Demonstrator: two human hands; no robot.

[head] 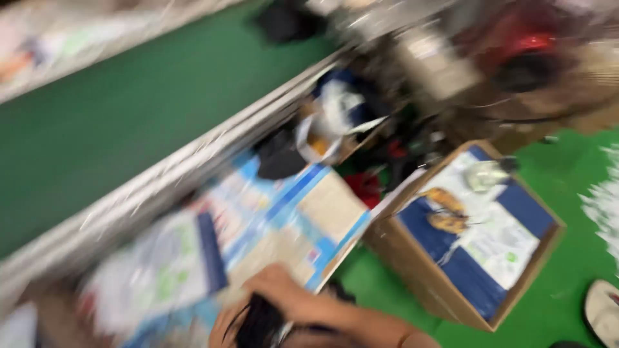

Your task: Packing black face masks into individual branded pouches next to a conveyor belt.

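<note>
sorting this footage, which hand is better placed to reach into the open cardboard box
Right, probably. The right hand lies on the blue and white pack, its forearm on the cardboard box side. The left hand sits further left by a black item. Blur hides both grips.

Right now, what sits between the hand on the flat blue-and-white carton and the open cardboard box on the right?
Head view: bare green floor separates the hand on the carton from the cardboard box. Motion blur hides anything small.

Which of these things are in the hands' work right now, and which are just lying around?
In hand:
right hand
dark, stringy bundle
blue-and-tan printed cardboard flap

Lying about:
open brown cardboard box of blue-and-white packets
green floor
pale sandal
</note>
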